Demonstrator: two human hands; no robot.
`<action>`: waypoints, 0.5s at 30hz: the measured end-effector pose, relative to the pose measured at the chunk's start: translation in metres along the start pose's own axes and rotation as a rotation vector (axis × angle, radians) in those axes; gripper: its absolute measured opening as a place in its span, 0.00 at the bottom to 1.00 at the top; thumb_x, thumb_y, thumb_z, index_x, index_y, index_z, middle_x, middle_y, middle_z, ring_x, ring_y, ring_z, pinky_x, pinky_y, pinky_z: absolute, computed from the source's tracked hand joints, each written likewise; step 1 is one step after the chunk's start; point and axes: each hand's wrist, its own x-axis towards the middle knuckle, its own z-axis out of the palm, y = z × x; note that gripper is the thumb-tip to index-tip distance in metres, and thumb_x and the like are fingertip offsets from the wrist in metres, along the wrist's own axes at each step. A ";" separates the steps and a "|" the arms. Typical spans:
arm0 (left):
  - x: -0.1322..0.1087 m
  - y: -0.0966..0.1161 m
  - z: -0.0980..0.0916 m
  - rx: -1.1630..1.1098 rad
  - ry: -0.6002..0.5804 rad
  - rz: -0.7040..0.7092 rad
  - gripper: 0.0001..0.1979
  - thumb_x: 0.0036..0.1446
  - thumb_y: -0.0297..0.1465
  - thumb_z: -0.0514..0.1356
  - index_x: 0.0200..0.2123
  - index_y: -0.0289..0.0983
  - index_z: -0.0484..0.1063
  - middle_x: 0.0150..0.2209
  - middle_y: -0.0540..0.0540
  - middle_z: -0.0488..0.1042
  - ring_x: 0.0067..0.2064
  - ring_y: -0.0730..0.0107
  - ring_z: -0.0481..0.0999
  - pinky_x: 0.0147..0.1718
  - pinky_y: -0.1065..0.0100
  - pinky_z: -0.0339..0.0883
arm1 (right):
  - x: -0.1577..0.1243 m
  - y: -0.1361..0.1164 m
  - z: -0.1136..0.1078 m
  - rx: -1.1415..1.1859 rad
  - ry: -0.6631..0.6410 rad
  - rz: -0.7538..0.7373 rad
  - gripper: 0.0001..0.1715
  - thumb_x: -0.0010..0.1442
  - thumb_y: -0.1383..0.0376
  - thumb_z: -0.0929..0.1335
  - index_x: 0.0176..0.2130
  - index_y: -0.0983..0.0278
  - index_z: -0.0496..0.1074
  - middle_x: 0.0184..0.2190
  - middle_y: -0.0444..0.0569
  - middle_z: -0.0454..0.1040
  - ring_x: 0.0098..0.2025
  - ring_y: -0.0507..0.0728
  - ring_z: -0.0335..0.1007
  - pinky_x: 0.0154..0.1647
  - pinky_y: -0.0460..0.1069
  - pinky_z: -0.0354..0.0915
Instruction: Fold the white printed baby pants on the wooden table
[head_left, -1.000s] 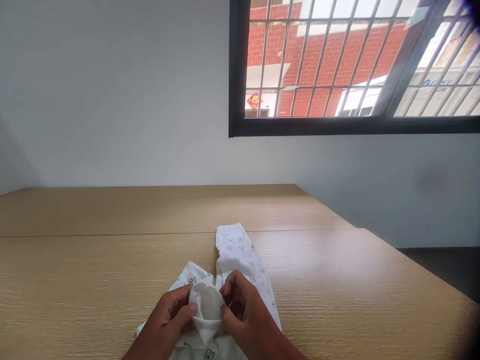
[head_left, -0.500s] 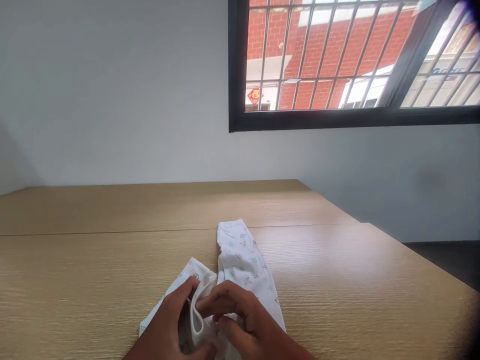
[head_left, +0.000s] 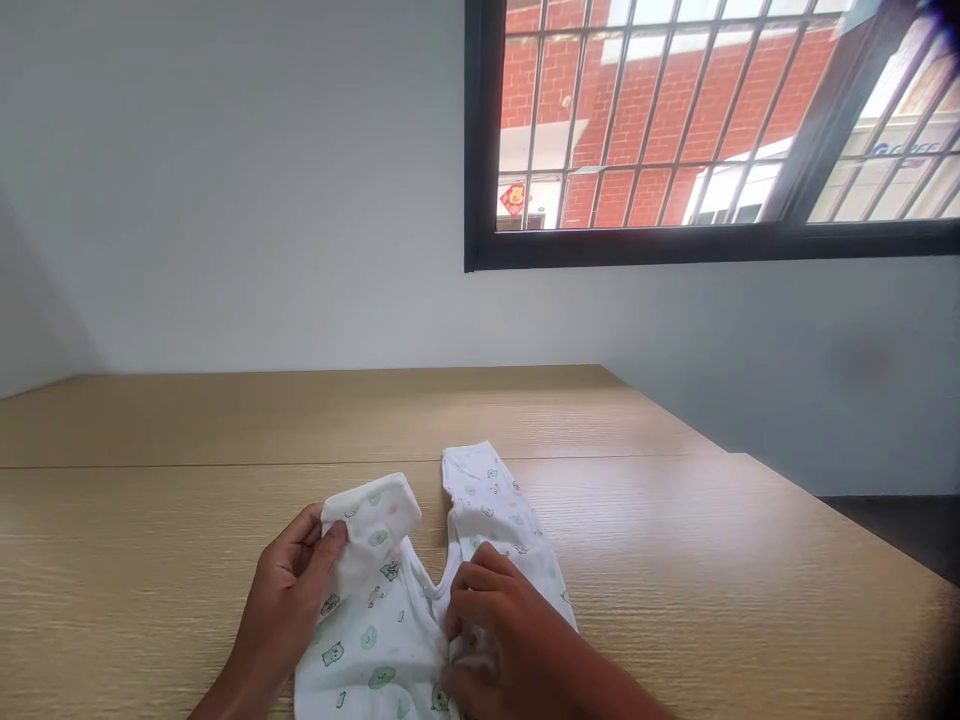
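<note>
White baby pants [head_left: 386,625] with green and pink animal prints lie on the table, their two legs pointing away from me. My left hand [head_left: 289,580] grips the outer side of the left leg near its cuff, thumb on top, and the cuff is lifted and folded over. The right leg [head_left: 487,500] lies fairly flat and reaches farther back. By the notch between the legs, my right hand [head_left: 499,640] has its fingers curled onto the cloth, closed on it. The lower part of the pants runs out of view at the bottom.
The light wooden table [head_left: 187,530] has a seam across it and a slanting right edge. Behind it stands a plain pale wall [head_left: 262,200]. A dark-framed barred window [head_left: 652,245] is at upper right.
My hands have moved apart. The left leg, bunched between them before, is now spread open with its printed side showing. My left hand has shifted left, and my right hand slightly right.
</note>
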 end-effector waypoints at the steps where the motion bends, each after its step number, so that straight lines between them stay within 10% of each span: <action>1: -0.003 0.001 0.001 0.043 -0.024 0.045 0.18 0.56 0.48 0.64 0.39 0.40 0.69 0.31 0.52 0.69 0.31 0.72 0.67 0.28 0.78 0.64 | 0.000 0.000 -0.001 -0.005 -0.011 -0.046 0.17 0.45 0.76 0.76 0.30 0.62 0.68 0.35 0.42 0.73 0.46 0.56 0.64 0.52 0.51 0.59; 9: -0.031 0.009 0.006 0.462 -0.555 0.085 0.23 0.65 0.53 0.48 0.43 0.41 0.70 0.38 0.46 0.71 0.39 0.65 0.69 0.41 0.71 0.66 | -0.004 -0.011 -0.003 -0.165 0.019 -0.369 0.10 0.63 0.72 0.70 0.32 0.61 0.66 0.33 0.38 0.73 0.38 0.50 0.68 0.52 0.51 0.54; 15: -0.036 0.004 0.014 0.578 -0.694 0.023 0.22 0.65 0.51 0.52 0.51 0.46 0.73 0.46 0.48 0.76 0.48 0.60 0.72 0.49 0.68 0.67 | 0.004 -0.003 0.000 -0.330 0.209 -0.677 0.25 0.76 0.56 0.51 0.37 0.60 0.68 0.33 0.43 0.72 0.35 0.52 0.64 0.42 0.51 0.57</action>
